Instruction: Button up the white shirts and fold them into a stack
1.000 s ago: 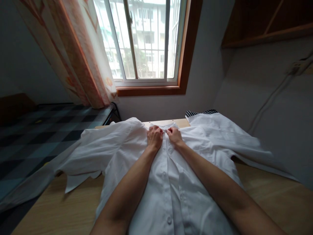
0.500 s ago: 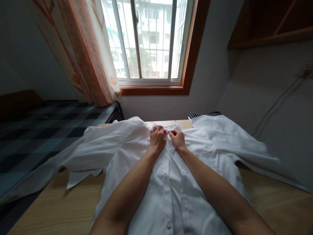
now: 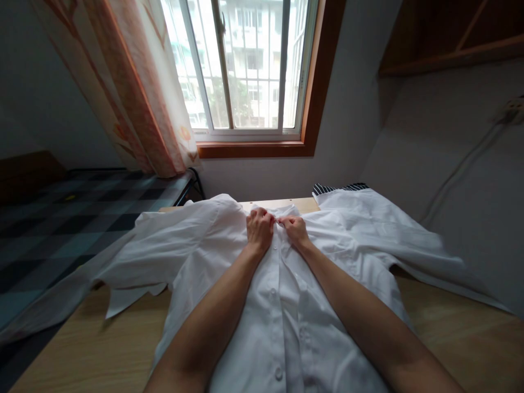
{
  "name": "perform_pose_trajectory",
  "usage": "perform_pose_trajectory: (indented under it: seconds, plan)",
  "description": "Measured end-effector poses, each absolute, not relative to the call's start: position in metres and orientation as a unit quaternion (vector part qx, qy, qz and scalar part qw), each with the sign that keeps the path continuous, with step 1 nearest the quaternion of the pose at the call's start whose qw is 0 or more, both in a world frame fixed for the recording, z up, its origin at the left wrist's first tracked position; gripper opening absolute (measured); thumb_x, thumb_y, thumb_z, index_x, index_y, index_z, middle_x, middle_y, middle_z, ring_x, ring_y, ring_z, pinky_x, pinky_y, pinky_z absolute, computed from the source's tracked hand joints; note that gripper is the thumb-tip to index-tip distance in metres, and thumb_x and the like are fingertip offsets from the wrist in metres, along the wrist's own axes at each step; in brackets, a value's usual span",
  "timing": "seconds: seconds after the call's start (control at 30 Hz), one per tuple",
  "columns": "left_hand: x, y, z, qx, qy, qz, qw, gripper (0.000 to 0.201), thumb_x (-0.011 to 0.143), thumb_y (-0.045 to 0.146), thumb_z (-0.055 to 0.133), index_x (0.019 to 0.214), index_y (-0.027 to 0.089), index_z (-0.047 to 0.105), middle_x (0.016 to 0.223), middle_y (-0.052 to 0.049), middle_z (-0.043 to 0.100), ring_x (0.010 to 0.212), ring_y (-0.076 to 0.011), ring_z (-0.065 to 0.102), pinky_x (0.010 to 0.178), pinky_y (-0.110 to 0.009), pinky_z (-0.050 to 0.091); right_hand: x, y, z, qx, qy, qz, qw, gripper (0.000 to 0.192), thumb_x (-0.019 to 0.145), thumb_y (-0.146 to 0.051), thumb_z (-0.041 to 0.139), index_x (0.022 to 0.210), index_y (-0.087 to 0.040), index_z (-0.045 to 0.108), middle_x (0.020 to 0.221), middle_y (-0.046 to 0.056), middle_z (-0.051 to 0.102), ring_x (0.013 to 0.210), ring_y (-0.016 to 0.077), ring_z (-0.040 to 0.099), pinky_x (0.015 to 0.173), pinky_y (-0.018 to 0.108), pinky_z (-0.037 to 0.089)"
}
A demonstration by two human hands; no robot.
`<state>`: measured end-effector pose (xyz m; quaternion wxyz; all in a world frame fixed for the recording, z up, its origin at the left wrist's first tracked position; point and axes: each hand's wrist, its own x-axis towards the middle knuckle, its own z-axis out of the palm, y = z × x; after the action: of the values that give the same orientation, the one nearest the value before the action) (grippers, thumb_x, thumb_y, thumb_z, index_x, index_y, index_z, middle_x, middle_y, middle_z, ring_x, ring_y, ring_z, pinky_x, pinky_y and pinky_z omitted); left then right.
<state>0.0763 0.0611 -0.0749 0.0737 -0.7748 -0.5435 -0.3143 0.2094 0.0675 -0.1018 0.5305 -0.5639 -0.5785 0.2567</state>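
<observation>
A white long-sleeved shirt lies spread on a wooden table, its collar at the far edge and its sleeves out to both sides. My left hand pinches the front edge of the shirt just below the collar. Close beside it, my right hand pinches the facing edge, thumb and fingers together. What lies between the fingertips is too small to make out. Down the front placket runs a row of buttons, with one button near the bottom of the view.
A bed with a checked cover stands at the left, and the left sleeve hangs toward it. Behind the table are a window and a patterned curtain. Black-and-white striped cloth lies by the right shoulder.
Both hands stay at the collar, pinching the shirt, with only slight finger movement. The whole view has shifted a little.
</observation>
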Motion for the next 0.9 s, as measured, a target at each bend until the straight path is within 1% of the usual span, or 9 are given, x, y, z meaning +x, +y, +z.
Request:
perform_pose_trajectory:
  seconds: [0.07,0.17,0.27,0.4,0.57,0.73,0.8,0.9]
  plan:
    - [0.077,0.062,-0.076,-0.778,-0.541,-0.316,0.055,0.022,0.093,0.028,0.050,0.087,0.020,0.071,0.096,-0.008,0.065,0.098,-0.0249,0.053,0.084,-0.036,0.040,0.213,0.070,-0.102,-0.556,-0.576,0.279,0.530,0.033,0.078,-0.038,0.052,0.072,-0.015,0.074,0.070,0.004,0.071,0.068,0.0170,0.064,0.064,0.024,0.047]
    - [0.077,0.064,-0.078,-0.785,-0.533,-0.317,0.008,0.021,0.092,0.023,0.050,0.088,0.019,0.071,0.091,-0.007,0.068,0.089,-0.0216,0.058,0.077,-0.030,0.042,0.216,0.072,-0.102,-0.543,-0.584,0.296,0.526,0.026,0.072,-0.035,0.059,0.075,-0.014,0.074,0.068,0.003,0.071,0.062,0.0156,0.062,0.059,0.023,0.047]
    - [0.077,0.066,-0.081,-0.784,-0.525,-0.329,-0.043,0.020,0.090,0.020,0.052,0.088,0.020,0.071,0.089,-0.006,0.071,0.084,-0.0195,0.062,0.076,-0.028,0.043,0.216,0.072,-0.102,-0.542,-0.587,0.297,0.524,0.019,0.069,-0.028,0.062,0.076,-0.015,0.073,0.066,0.003,0.071,0.059,0.0153,0.063,0.059,0.023,0.047]
    - [0.077,0.068,-0.081,-0.769,-0.525,-0.351,-0.105,0.019,0.086,0.018,0.055,0.085,0.019,0.074,0.083,-0.005,0.073,0.078,-0.0180,0.065,0.075,-0.026,0.044,0.215,0.070,-0.101,-0.564,-0.614,0.242,0.496,0.012,0.066,-0.019,0.063,0.072,-0.016,0.073,0.065,0.003,0.071,0.064,0.0168,0.065,0.064,0.024,0.048]
    - [0.075,0.068,-0.076,-0.744,-0.521,-0.390,-0.154,0.017,0.080,0.014,0.058,0.079,0.018,0.074,0.079,-0.005,0.074,0.074,-0.0162,0.065,0.074,-0.025,0.046,0.213,0.065,-0.095,-0.571,-0.656,0.167,0.464,0.011,0.070,-0.016,0.062,0.074,-0.018,0.073,0.073,0.004,0.073,0.071,0.0172,0.067,0.071,0.025,0.048]
    - [0.075,0.067,-0.074,-0.726,-0.519,-0.412,-0.184,0.014,0.080,0.023,0.061,0.075,0.015,0.072,0.072,-0.004,0.071,0.067,-0.0148,0.063,0.068,-0.024,0.045,0.208,0.060,-0.091,-0.579,-0.682,0.081,0.439,0.011,0.075,-0.018,0.062,0.076,-0.017,0.073,0.079,0.006,0.073,0.074,0.0182,0.065,0.072,0.026,0.046]
    - [0.075,0.067,-0.074,-0.718,-0.527,-0.414,-0.191,0.015,0.079,0.026,0.063,0.072,0.015,0.069,0.068,-0.004,0.069,0.064,-0.0145,0.062,0.065,-0.025,0.045,0.206,0.059,-0.091,-0.578,-0.685,0.068,0.438,0.011,0.075,-0.017,0.062,0.076,-0.017,0.073,0.080,0.007,0.073,0.075,0.0183,0.065,0.072,0.026,0.046]
    - [0.076,0.068,-0.074,-0.701,-0.541,-0.421,-0.198,0.009,0.078,0.023,0.063,0.073,0.016,0.066,0.069,-0.003,0.068,0.065,-0.0144,0.062,0.065,-0.024,0.045,0.205,0.059,-0.091,-0.575,-0.669,0.104,0.459,0.010,0.075,-0.019,0.062,0.076,-0.017,0.073,0.077,0.005,0.073,0.073,0.0173,0.066,0.071,0.025,0.047]
